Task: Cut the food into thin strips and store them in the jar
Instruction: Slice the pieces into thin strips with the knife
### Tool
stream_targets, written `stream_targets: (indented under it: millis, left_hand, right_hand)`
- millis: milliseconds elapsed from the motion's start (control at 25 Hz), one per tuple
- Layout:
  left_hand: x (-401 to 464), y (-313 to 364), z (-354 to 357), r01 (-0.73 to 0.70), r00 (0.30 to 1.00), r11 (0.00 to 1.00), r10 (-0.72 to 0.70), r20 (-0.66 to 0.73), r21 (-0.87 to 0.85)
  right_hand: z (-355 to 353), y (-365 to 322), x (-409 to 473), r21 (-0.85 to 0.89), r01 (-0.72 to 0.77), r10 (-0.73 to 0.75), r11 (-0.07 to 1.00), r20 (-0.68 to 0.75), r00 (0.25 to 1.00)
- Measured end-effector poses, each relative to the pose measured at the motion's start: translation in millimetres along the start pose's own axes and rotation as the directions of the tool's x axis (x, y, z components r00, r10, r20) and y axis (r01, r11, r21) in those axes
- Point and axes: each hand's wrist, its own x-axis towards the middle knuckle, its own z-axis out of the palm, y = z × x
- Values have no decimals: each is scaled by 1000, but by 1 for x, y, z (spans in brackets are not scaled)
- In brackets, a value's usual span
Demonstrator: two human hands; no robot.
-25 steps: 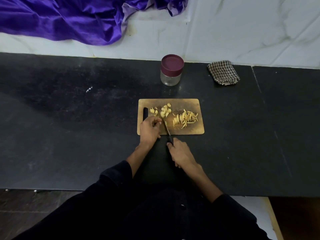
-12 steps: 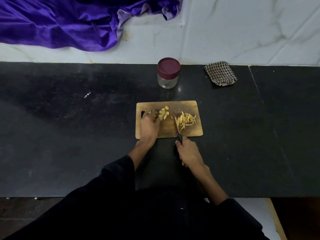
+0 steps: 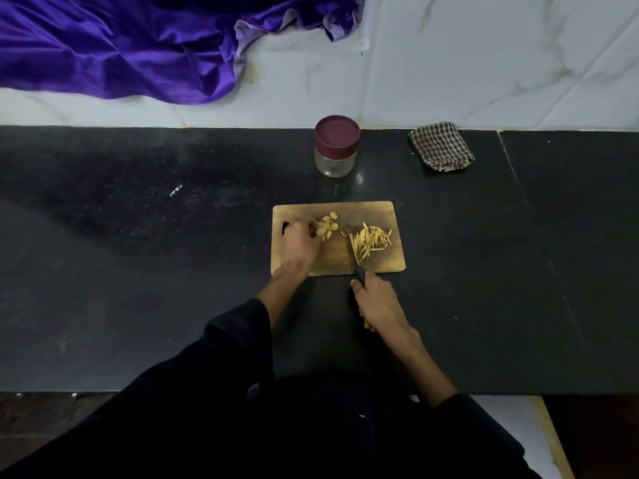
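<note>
Standing by the dark desk [image 3: 138,271], you can see the wooden board [image 3: 366,210] in the middle of the frame. The left hand [image 3: 299,243] rests on the left side of the board, fingers curled on the pile of thick slices [image 3: 326,226], though how many it grips is too small to tell. The right hand [image 3: 377,302] is clenched round the black handle of the knife [image 3: 356,257], just below the board's near edge. The blade points up the frame and its edge sits against the left side of the thin strips [image 3: 375,240], which lie in a loose heap on the right half of the board.

The jar [image 3: 334,146] stands above the board, near the wall, with its dark red lid on. It looks to have nothing in it, so storing comes later.

The step now seems to be fetching the next slice to cut. To do it well, bring one or two slices to the bare middle of the board, lay them flat so they do not rock, and tuck the fingertips back from the blade. Keep the cuts close together so the strips stay thin. Push finished strips right, away from the uncut pile, so the two do not mix.

A checked cloth [image 3: 441,146] lies at the upper right, and a purple cloth [image 3: 121,46] hangs at the upper left.
</note>
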Motion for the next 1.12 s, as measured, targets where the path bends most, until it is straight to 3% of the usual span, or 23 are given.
stream_targets:
  millis: [240,440,800,1120]
  left_hand:
    - [-14,-6,-7,54,995,987,-66,-73,-151]
    - [-26,-9,5,45,999,984,-44,11,-175]
    - [-17,-6,11,-64,997,993,59,-54,-98]
    - [-5,-1,12,-126,990,988,120,70,86]
  right_hand:
    - [1,2,-1,-4,-5,5,1000,6,1000]
    - [2,1,0,-10,-9,9,1000,0,1000]
    - [0,1,-2,-17,-13,13,1000,-10,1000]
    - [-3,3,-2,6,-12,12,1000,-11,1000]
